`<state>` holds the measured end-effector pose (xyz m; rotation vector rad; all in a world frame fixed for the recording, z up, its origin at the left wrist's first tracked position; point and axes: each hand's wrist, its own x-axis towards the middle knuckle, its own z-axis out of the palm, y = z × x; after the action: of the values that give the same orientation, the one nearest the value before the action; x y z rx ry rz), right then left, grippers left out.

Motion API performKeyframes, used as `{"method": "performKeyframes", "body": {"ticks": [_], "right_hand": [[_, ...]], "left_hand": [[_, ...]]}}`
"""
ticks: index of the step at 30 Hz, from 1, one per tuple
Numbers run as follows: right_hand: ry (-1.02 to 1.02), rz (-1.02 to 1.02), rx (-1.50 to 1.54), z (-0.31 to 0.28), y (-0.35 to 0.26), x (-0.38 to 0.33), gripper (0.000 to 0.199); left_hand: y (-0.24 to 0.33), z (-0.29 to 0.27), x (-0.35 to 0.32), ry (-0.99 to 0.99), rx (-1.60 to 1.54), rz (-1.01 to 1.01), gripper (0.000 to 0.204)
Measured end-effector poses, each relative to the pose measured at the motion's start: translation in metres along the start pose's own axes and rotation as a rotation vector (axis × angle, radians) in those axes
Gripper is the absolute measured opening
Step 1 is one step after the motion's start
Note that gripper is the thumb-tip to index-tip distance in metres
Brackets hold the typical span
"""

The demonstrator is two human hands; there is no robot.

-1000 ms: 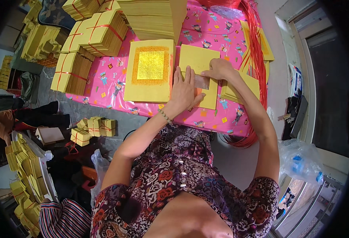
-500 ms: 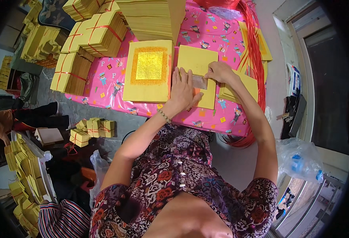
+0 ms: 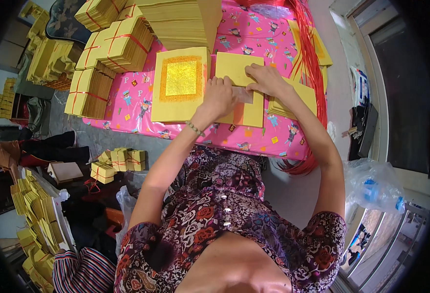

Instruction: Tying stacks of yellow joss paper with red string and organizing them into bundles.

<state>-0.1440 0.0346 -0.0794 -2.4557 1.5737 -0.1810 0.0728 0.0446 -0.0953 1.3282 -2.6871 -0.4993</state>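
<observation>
In front of me on the pink patterned tablecloth (image 3: 137,124) lies a partly folded yellow paper sheet (image 3: 239,63). Its upper part is turned down over a shiny pale patch with orange around it. My left hand (image 3: 220,99) has its fingers bent together over the left side of the fold. At the right, my right hand (image 3: 267,80) pinches the folded edge, fingertips curled on the paper. Beside my left hand is a flat stack of yellow paper (image 3: 159,110) with a gold foil square (image 3: 182,78) on top. Folded yellow papers (image 3: 300,97) lie under my right forearm.
A tall paper stack (image 3: 183,24) stands behind. Bundles tied with red string (image 3: 90,93) line the table's left. Loose red strands (image 3: 319,83) hang along its right edge. Another person's striped sleeve (image 3: 83,271) is at lower left, near more yellow paper (image 3: 32,200).
My left hand's fingers, flat and spread before, are now bent and drawn together at the fold. My right hand has shifted slightly left along the folded edge.
</observation>
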Motion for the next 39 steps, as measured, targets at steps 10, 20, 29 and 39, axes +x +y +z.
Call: {"method": "performKeyframes", "body": {"ticks": [10,20,29,39], "right_hand": [[0.258,-0.123,-0.173,-0.008,0.002,-0.006,0.012],[0.426,-0.012,-0.112,-0.023,-0.003,-0.023,0.020],[0.735,0.534,0.939,-0.039,0.012,-0.104,0.047],[0.674,0.786,0.632,-0.003,0.028,-0.178,0.046]], "left_hand": [[-0.026,-0.030,0.043,0.271,-0.307,-0.196,0.063],[-0.016,-0.040,0.067,0.264,-1.355,-0.285,0.076],[0.057,-0.054,0.043,0.083,-1.458,-0.037,0.044],[0.079,0.026,0.065,-0.197,-1.037,-0.030,0.040]]}}
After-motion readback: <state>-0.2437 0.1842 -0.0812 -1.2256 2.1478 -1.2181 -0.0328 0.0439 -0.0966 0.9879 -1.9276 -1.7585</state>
